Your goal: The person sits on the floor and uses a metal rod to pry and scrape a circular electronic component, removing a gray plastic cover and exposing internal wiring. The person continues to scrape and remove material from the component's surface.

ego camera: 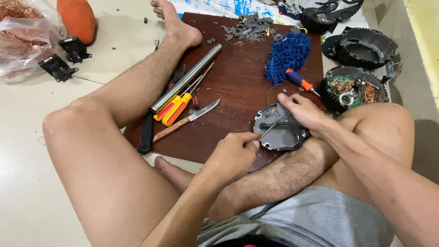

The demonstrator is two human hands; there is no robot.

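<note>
Sitting cross-legged on the floor, this person has a dark brown wooden board (238,87) in front of them as a work surface. Left hand (232,154), grip pinched tight around a thin metal tool (270,129), has the tip poking into a round grey motor cover (280,132) that sits at the lower right edge of the board, right against their shin. Right hand (302,112) rests on the cover's upper rim, fingers pressed down on it to hold it steady, not wrapped around anything.

Left of centre on the board there's a steel tube (185,78), a yellow-and-red screwdriver (173,110) and a wooden-handled knife (185,121) all lying close together. A blue fluffy mop head (287,56) sits upper right with an orange-and-blue screwdriver (299,81) just beside it. Pile of grey plastic bits (249,25) at the top edge. Far right, off the board, is a motor stator with copper windings (353,89); upper left of the frame has a plastic bag of copper wire (23,27).
</note>
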